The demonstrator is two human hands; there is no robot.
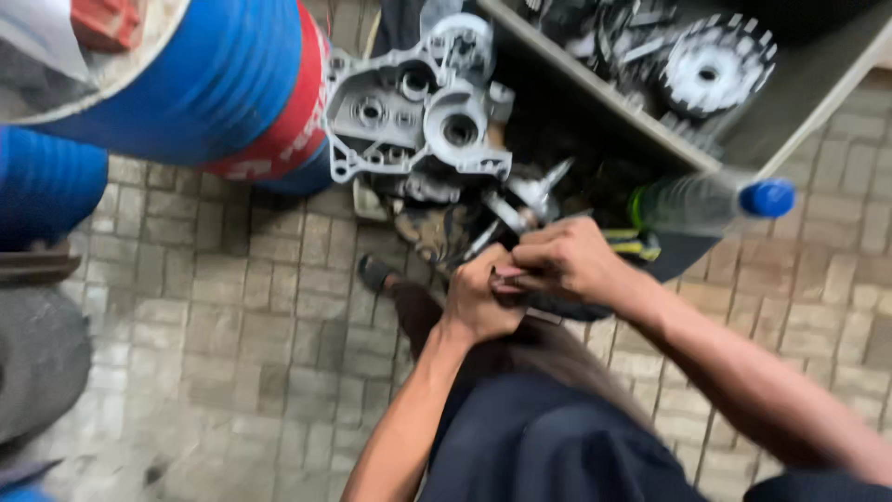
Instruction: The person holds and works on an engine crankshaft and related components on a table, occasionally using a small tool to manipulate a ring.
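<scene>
I note a paved brick floor (232,307) filling most of the view, heavily motion-blurred. A large blue drum (204,74) with a red band is cut off at the top left edge; a second blue shape at the far left is also cropped. A grey tray (650,130) at the upper right holds a toothed round metal part (711,65) and other pieces too smeared to identify. A cast aluminium engine casing (418,112) lies between drum and tray, above a dark pile of parts I cannot make out. A clear plastic bottle (706,200) with a blue cap lies just right of the hands. My left hand (478,297) is clenched into a fist and my right hand (567,260) is curled closed beside it, touching; both grip a small dark metal piece (509,277), mostly hidden by the fingers, its kind not discernible.
</scene>
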